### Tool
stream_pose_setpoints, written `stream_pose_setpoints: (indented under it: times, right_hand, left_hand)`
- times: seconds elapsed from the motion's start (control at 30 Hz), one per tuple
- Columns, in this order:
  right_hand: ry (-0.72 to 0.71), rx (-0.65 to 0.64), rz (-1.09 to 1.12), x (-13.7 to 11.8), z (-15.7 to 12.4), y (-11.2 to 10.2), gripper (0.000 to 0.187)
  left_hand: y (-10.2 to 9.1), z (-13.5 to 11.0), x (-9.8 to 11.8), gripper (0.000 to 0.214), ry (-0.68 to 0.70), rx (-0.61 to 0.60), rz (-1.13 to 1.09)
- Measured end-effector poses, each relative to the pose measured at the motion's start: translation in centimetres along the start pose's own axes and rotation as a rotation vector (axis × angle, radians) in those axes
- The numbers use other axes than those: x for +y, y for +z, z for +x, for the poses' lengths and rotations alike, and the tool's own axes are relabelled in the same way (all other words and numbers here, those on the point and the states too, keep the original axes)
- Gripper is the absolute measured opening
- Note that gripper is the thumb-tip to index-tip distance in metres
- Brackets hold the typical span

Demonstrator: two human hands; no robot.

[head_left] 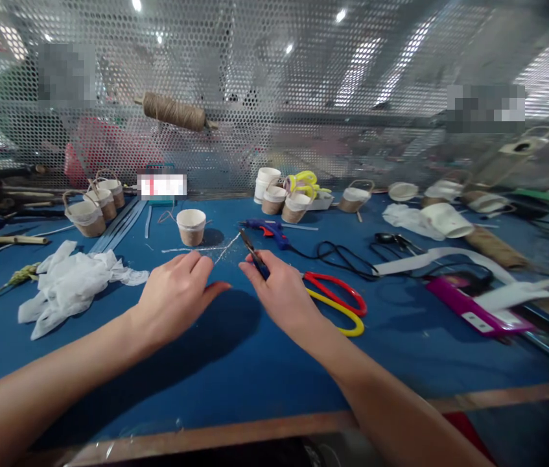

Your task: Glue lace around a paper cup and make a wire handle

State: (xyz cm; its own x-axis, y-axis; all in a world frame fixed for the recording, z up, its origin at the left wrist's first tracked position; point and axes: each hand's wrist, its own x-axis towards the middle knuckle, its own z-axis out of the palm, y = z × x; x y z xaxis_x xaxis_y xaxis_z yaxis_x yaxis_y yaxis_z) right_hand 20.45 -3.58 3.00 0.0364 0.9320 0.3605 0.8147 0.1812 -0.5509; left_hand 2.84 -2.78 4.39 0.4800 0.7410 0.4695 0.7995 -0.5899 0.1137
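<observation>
My right hand (281,292) lies on a pair of scissors (337,301) with one red and one yellow handle, fingers closed round them near the pivot; the dark blades (249,250) stick out past my fingertips. My left hand (177,292) hovers just left of it, fingers curled downward, touching a thin white lace strip (196,249) that lies on the blue table (235,363). Whether the left fingers pinch the strip is hidden. A small paper cup wrapped in twine (191,226) stands just beyond both hands.
A blue glue gun (269,230) with its black cord lies behind the scissors. White cloth (72,282) sits at the left, several twine-wrapped cups (92,211) at the back, a purple case (468,305) at the right. A perforated metal screen (274,97) closes off the table's far side, with a twine spool (174,111).
</observation>
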Motion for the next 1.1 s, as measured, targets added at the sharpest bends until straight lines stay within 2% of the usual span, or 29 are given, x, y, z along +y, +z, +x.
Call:
stream_pose_setpoints:
  times: [0.1, 0.23, 0.33, 0.4, 0.6, 1.1]
  right_hand:
    - [-0.018, -0.040, 0.004, -0.2, -0.1, 0.0, 0.015]
    - [-0.029, -0.126, 0.040, -0.4, -0.3, 0.0, 0.020]
    - [-0.069, -0.183, 0.075, -0.4, -0.4, 0.2, 0.025]
    - [-0.091, -0.196, 0.088, -0.3, -0.5, 0.4, 0.026]
    - [-0.041, -0.219, 0.060, -0.5, -0.5, 0.3, 0.023]
    - [0.027, -0.318, -0.034, -1.1, -0.6, -0.2, 0.024]
  left_hand:
    - [0.4, 0.5, -0.2, 0.017, 0.075, 0.141, 0.116]
    - [1.3, 1.1, -1.3, 0.021, 0.142, 0.225, 0.147]
    - [1.5, 1.2, -1.8, 0.026, 0.200, 0.334, 0.189]
    - [1.4, 1.1, -1.9, 0.026, 0.231, 0.365, 0.229]
    - [1.4, 0.9, -1.7, 0.023, 0.292, 0.347, 0.322]
    - [1.6, 0.9, -1.2, 0.026, 0.304, 0.296, 0.391]
